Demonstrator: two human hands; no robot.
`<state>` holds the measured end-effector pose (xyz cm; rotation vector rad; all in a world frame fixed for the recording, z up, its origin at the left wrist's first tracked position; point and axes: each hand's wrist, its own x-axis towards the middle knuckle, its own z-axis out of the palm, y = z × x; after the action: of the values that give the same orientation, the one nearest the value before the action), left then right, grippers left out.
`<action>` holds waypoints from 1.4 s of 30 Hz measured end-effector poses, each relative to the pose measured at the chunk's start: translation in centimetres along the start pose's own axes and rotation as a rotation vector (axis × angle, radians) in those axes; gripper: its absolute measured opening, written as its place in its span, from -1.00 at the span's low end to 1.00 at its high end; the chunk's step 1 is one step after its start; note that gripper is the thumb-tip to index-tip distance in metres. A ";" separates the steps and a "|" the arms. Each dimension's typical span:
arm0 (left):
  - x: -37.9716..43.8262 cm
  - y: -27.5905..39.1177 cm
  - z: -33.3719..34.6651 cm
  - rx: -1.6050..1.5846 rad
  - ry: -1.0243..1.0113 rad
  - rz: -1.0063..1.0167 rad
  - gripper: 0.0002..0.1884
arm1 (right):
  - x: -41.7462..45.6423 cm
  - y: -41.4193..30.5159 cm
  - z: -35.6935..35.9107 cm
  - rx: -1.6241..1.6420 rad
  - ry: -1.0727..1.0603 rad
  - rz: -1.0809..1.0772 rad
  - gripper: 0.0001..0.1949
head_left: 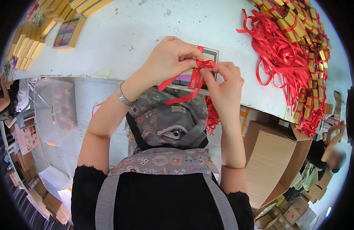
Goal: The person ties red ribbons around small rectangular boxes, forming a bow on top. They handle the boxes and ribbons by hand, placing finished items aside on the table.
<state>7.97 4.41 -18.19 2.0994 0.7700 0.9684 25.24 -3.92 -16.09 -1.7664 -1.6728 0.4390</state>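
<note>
A flat gift box (210, 54) with a dark border and a purple patch lies at the table's near edge, partly hidden by my hands. Around it runs a red satin ribbon (195, 78) bearing printed writing. My left hand (177, 56) pinches the ribbon at the left of a looped bow (206, 64). Thumb and fingers of my right hand (224, 76) grip the bow's right side, just below its loop. Two loose ribbon tails (182, 99) hang towards me over the box's near edge.
On the white table (131, 37), a heap of red ribbons (276, 54) lies right, beside many ribboned gold boxes (293, 26). Stacked gold boxes (27, 43) and one separate box (68, 33) stand left. A large cardboard carton (270, 164) is below right. Other people work at both sides.
</note>
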 end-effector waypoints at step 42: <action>-1.0 2.3 0.3 0.124 0.088 -0.411 -0.82 | 3.8 2.8 2.4 0.226 0.098 -0.529 -0.79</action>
<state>8.14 2.26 -16.93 1.9006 1.2754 0.8041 26.25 0.43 -18.95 -1.1083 -1.8514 0.2790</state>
